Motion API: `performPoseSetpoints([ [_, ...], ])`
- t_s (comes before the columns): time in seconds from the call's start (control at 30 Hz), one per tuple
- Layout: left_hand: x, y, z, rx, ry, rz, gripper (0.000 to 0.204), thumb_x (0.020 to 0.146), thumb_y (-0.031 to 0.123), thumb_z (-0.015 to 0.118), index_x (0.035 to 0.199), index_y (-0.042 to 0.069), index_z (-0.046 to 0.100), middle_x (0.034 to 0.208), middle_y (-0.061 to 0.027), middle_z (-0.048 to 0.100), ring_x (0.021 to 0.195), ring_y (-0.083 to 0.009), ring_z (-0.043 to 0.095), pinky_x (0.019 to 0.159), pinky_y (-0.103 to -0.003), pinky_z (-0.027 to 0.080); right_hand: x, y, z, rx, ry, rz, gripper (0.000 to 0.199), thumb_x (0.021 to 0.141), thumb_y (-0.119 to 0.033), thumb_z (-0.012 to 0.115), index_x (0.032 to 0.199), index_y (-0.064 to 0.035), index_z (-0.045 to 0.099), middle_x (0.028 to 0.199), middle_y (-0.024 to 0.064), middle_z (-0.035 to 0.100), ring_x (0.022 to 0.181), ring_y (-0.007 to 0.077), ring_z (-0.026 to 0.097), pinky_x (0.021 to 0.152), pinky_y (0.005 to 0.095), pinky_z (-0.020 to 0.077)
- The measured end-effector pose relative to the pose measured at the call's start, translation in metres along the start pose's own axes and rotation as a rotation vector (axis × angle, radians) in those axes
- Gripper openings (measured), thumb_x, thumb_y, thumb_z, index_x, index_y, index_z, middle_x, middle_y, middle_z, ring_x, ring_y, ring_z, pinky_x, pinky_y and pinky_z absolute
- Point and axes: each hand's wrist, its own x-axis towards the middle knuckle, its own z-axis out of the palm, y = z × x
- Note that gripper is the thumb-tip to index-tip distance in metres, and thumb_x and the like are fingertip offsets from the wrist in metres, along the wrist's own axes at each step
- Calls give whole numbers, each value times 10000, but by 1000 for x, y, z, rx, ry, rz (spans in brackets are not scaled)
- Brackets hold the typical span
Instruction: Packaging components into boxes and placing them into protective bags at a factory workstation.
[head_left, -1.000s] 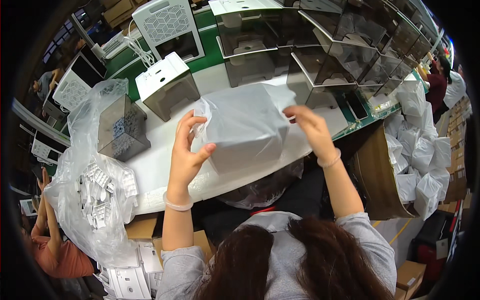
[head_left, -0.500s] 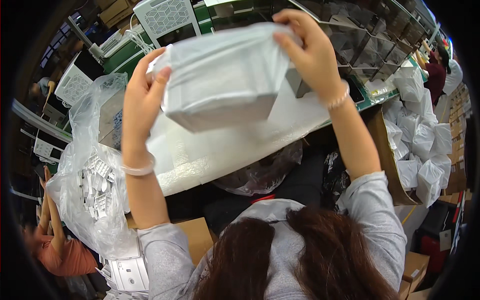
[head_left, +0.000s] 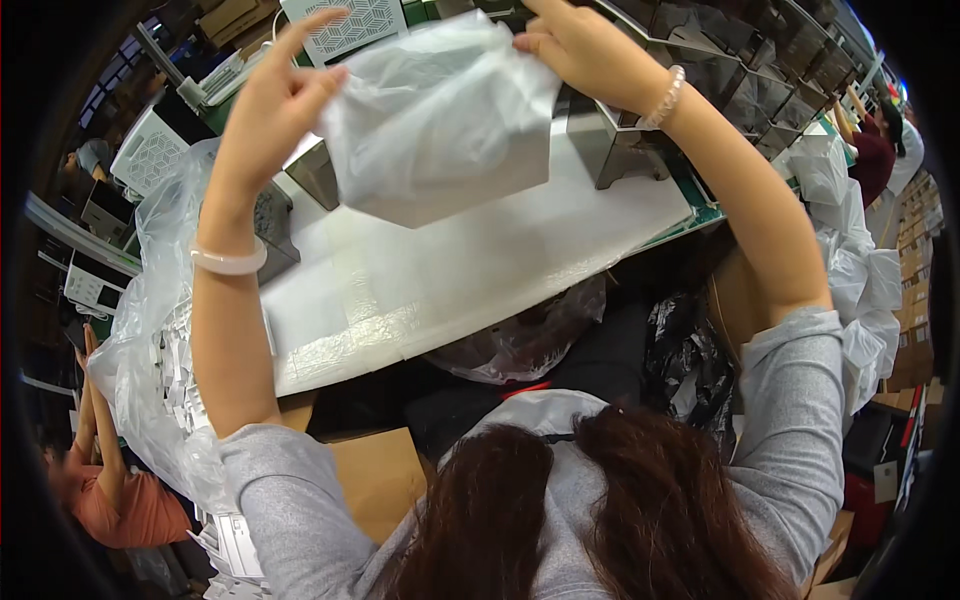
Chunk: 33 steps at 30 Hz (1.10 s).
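Note:
A white plastic bag point(head_left: 445, 120) wraps a box-shaped thing, its top loose and crumpled, at the far side of the white-covered table point(head_left: 420, 290). Beside its left edge is my left hand point(head_left: 272, 115), open, with index finger stretched away and thumb tip at the plastic. My right hand point(head_left: 590, 55) is at the bag's upper right corner, finger and thumb apart. The thumb tip meets or overlaps the plastic; I cannot tell whether it presses. What is inside the bag is hidden. Whether the bag rests on the table cannot be told.
Dark grey box-like pieces point(head_left: 605, 145) stand behind the bag. A white patterned panel point(head_left: 350, 30) is at the back. On the left a clear bag point(head_left: 150, 330) holds white parts; white wrapped packages point(head_left: 870, 310) pile up at right. A person in orange point(head_left: 130, 505) works at far left.
The white bag has gone from held tilted between both hands to a more upright position, its top now slack. Both hands have opened and spread outward, away from its sides.

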Motion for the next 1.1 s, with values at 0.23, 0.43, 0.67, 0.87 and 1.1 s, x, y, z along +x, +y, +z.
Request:
performPoseSetpoints([
  [0.23,4,-7,-14,-89,80,-72,430,902,202,609,1309,104,510,555,76,508,452,11,340,413,-175,222,9,36,-4,143,223,-83,275,875,15,509,1146,-13,469,934,181,593,836,262,625,751,329,483],
  [0.43,12,-17,-8,-87,-5,-133,247,908,156,598,1144,94,639,659,28,574,491,-25,430,451,-187,344,11,33,-3,102,211,5,212,886,-21,527,1095,0,503,1010,217,616,877,338,627,782,355,481],
  [0.67,23,-23,-5,32,198,18,245,936,156,552,1142,64,649,856,-8,669,540,-3,480,446,-155,320,16,32,-6,114,176,-164,224,886,1,513,1107,24,488,989,163,632,893,268,633,799,323,484],
  [0.87,31,16,12,-215,249,-207,188,929,132,563,994,-22,649,730,3,611,526,-51,529,439,-202,415,33,60,-7,90,280,-182,199,903,-70,508,1065,20,581,929,149,637,844,248,628,772,299,484],
  [1.1,36,14,45,-494,231,69,192,938,100,540,1063,-1,646,913,-30,653,802,-92,620,719,-226,520,7,-7,47,629,7,-103,302,916,-280,579,1151,-92,591,868,130,627,834,177,610,708,255,470],
])
